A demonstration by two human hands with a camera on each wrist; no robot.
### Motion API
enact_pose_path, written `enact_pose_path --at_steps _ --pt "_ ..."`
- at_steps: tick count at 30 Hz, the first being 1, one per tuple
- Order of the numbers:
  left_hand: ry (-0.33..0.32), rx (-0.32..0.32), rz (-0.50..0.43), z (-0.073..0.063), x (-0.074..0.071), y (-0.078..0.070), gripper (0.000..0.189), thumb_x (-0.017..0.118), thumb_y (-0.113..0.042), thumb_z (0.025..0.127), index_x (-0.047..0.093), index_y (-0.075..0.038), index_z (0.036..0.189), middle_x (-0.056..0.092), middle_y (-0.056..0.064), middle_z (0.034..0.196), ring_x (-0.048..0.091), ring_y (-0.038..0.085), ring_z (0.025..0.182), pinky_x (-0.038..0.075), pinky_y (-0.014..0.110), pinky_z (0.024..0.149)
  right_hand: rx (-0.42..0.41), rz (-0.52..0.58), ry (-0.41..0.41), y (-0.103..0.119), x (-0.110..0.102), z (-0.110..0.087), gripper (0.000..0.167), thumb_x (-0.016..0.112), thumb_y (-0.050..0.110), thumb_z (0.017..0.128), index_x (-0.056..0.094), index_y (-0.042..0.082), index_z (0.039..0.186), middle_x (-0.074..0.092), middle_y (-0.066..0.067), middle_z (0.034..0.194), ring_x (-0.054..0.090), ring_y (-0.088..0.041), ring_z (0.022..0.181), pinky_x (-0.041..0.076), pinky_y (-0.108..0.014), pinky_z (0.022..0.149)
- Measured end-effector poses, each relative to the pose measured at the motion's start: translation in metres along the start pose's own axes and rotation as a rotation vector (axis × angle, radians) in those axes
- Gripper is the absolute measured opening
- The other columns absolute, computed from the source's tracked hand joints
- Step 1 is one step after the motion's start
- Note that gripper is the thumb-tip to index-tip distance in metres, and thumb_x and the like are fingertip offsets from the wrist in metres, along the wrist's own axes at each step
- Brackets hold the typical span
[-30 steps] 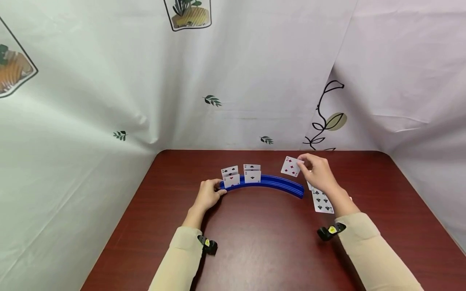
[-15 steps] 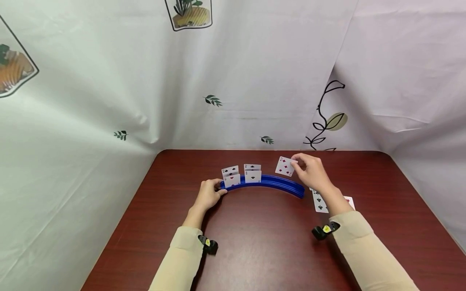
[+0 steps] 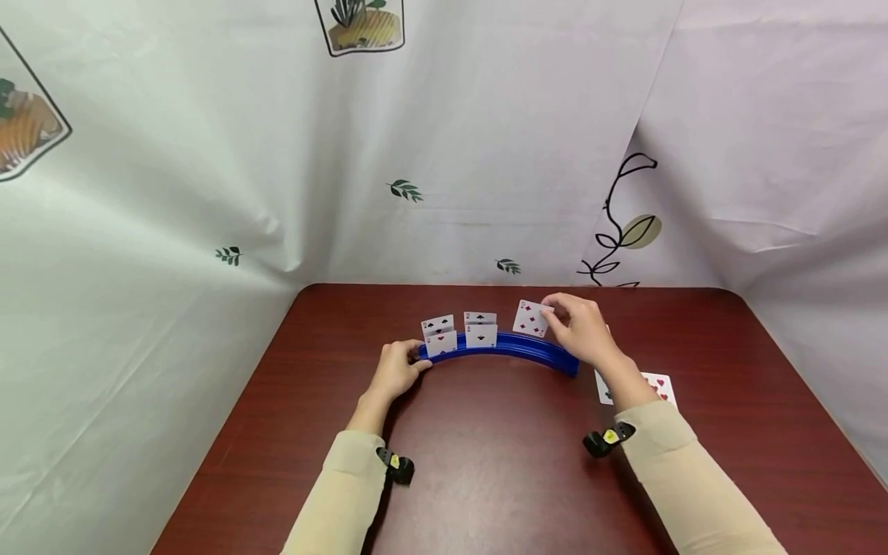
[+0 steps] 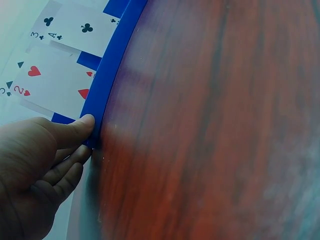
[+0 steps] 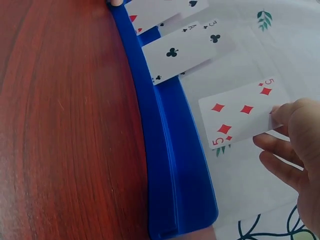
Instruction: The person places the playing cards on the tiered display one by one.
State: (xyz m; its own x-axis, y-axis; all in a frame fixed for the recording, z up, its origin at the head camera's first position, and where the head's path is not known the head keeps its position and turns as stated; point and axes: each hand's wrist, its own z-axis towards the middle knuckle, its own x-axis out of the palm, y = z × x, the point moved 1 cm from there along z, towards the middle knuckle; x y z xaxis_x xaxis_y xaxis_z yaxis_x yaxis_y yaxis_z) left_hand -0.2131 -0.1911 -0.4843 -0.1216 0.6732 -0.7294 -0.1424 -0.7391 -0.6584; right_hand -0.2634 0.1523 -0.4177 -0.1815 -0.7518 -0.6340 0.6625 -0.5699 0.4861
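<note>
A curved blue card holder [image 3: 537, 349] lies on the table, its left end gripped between the thumb and fingers of my left hand [image 3: 395, 371]. Two pairs of playing cards stand in it. The left pair has a two of hearts [image 4: 47, 82] in front of a spade card; the other has an ace of clubs [image 5: 172, 54] in front of a three of clubs [image 5: 220, 40]. My right hand [image 3: 581, 327] pinches a five of diamonds [image 5: 240, 112] by its right edge. That card is held up behind the holder's right half, apart from it in the right wrist view.
More playing cards lie face up on the table to the right, partly hidden under my right forearm; a heart card [image 3: 660, 387] shows among them. The reddish-brown table [image 3: 479, 455] ends at a pale patterned cloth [image 3: 451, 154] behind it.
My right hand has moved left with the five of diamonds, from beyond the holder's right end to behind its right half. My left hand has stayed at the holder's left end.
</note>
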Motion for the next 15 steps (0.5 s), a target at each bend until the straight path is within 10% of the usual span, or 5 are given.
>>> enact_pose_path --at_steps 15 --pt "0.003 -0.003 0.0 -0.0046 -0.0005 -0.0015 0.034 0.081 -0.009 0.087 0.072 0.003 0.117 0.073 0.014 0.095 0.069 0.026 0.089 0.058 0.042 0.083 -0.086 0.001 -0.06 0.0025 0.011 0.0028 0.009 0.076 -0.001 0.088 0.072 0.003 0.095 0.071 -0.007 0.085 0.063 -0.016 0.067 0.055 -0.038 0.06"
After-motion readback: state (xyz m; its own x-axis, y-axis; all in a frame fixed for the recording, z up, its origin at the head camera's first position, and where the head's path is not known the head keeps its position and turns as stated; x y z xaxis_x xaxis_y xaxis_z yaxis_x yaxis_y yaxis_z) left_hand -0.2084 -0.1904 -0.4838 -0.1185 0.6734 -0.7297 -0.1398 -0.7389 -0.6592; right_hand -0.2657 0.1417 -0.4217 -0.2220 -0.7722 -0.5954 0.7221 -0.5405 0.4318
